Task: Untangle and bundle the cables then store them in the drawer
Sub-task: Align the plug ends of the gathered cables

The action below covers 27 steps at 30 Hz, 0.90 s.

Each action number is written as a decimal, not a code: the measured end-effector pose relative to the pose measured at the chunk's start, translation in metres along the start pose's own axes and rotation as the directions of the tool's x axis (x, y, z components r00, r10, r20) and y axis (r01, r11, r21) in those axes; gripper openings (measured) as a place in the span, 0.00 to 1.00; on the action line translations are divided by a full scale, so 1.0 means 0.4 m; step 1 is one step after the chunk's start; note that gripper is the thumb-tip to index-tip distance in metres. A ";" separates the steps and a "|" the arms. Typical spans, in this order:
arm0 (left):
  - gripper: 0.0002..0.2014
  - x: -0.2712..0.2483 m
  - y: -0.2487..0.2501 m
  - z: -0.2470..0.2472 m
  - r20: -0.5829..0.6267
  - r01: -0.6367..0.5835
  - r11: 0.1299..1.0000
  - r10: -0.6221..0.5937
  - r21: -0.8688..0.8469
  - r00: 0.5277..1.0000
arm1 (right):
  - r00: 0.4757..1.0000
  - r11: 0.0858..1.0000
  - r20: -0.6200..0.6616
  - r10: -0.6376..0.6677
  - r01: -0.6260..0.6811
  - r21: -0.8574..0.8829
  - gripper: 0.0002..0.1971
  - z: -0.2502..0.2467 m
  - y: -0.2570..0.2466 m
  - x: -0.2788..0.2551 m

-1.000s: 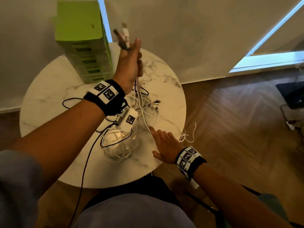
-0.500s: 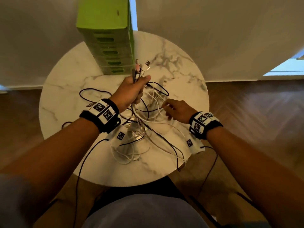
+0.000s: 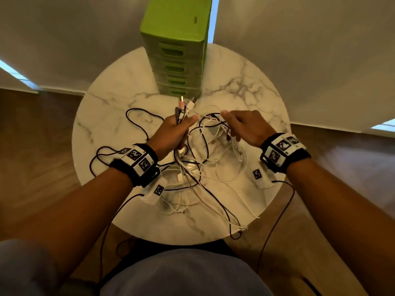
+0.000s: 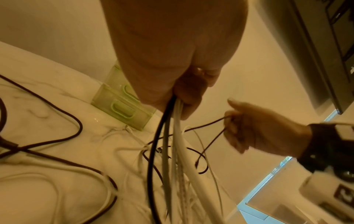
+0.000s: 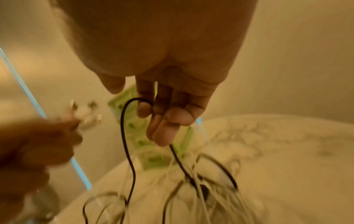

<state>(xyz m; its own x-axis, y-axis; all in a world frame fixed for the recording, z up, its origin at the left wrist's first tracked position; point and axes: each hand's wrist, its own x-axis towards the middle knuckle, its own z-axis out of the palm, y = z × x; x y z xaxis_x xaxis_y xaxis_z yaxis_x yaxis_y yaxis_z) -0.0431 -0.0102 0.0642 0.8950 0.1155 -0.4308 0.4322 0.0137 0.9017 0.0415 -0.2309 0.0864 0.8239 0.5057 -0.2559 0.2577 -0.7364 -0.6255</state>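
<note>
Several cable ends — white, black and pinkish plugs — stick up out of the left hand, which is clenched around a gathered bunch of cables just in front of the green drawer unit. In the left wrist view the bunch runs down from the fist as black, grey and white strands toward the tangle lying on the round marble table.

Compared with half a second ago, the left hand sits in much the same spot, plugs up, while the right hand has lifted a little and moved outward, away from the fist. Its fingers are curled, and a thin black cable is hooked over them as a loop — both wrist views show the loop running from the fingers down into the pile. A second ago that hand lay flat near the table's near edge, and the left hand held its plugs much higher.

The rest of the cables lie spread over the middle and near side of the table; some white and black ends hang over the near right edge. The drawers of the unit appear closed. The right wrist view is blurred.
</note>
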 end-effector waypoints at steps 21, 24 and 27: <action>0.12 -0.054 0.053 0.001 0.204 0.005 0.974 0.042 -0.226 0.978 | 0.983 0.851 -0.056 -0.173 0.178 0.495 0.10 0.097 -0.179 -0.212; 0.16 -0.069 0.049 0.006 0.252 -0.081 0.995 0.094 -0.059 0.963 | 0.998 0.864 0.021 -0.060 0.042 0.501 0.12 0.128 -0.184 -0.206; 0.15 -0.082 0.051 0.015 0.262 -0.075 0.991 0.101 -0.109 0.960 | 0.992 0.919 -0.125 -0.034 0.080 0.385 0.09 0.149 -0.182 -0.191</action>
<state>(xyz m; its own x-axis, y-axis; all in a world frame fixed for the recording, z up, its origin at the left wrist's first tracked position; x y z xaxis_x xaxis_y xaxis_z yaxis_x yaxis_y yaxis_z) -0.0628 -0.0197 0.0966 0.9315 -0.1478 -0.3322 0.3496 0.1127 0.9301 -0.0704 -0.1893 0.1073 0.8714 0.4700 -0.1404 0.1083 -0.4636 -0.8794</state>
